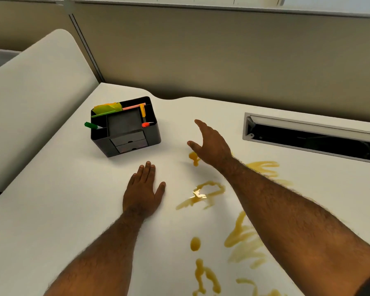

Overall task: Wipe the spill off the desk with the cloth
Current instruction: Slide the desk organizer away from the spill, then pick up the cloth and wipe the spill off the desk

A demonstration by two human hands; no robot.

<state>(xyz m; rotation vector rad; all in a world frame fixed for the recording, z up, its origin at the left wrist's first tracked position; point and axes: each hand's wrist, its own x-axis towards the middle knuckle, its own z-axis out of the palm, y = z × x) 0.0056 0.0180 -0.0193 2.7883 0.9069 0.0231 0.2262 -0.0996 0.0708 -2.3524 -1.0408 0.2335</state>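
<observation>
No wiping is evident. The spill (209, 193) lies in amber streaks from mid-counter (62, 210) toward the near right edge. No cloth is in view. The left hand (142, 192) rests flat, fingers spread, empty. The right hand (209, 144) hovers above the spill's far end, unclenched and empty. The whole task remains.

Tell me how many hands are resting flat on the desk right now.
1. The left hand lies palm down on the desk, left of the spill. The right hand is raised, fingers open, above it.
</observation>
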